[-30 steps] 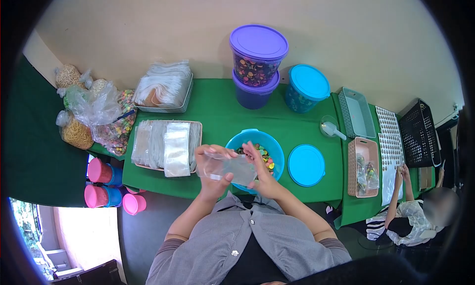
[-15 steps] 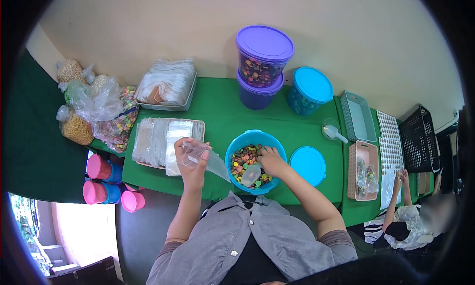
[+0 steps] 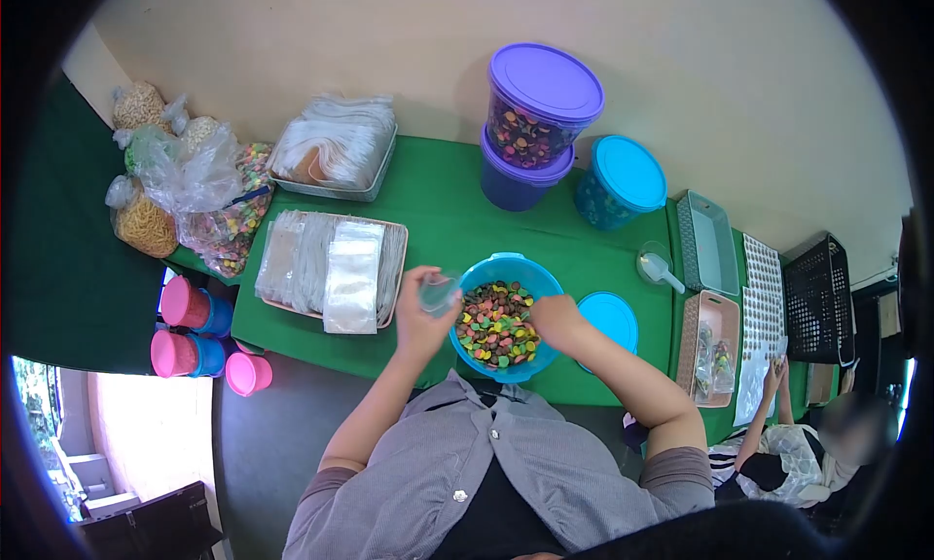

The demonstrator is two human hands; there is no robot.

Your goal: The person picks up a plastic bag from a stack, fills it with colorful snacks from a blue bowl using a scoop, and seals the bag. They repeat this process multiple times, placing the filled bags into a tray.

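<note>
A turquoise bowl [image 3: 465, 356] of small multicoloured candy-like pieces [image 3: 498, 322] stands near the table's front edge. At its left rim, my left hand [image 3: 424, 319] grips a clear plastic item [image 3: 440, 293] with a rounded outline; whether it is the bag or something stiffer is hard to tell. My right hand [image 3: 557, 322] is closed over the bowl's right side, fingers curled toward the pieces, and whatever is in it is hidden. Beside the bowl lies a blue lid [image 3: 609, 319], partly covered by my right wrist.
Clear bags [image 3: 352, 278] fill a tray on the left, with another bag tray [image 3: 382, 176] behind. Lidded purple tubs [image 3: 530, 185] and a blue tub [image 3: 621, 182] stand at the back. Right: a scoop [image 3: 662, 271], baskets [image 3: 722, 312] and a co-worker's hands [image 3: 775, 370].
My left hand has moved right, to the bowl's rim. My right hand has shifted right within the bowl area. The clear scoop that lay over the pieces no longer shows there.
</note>
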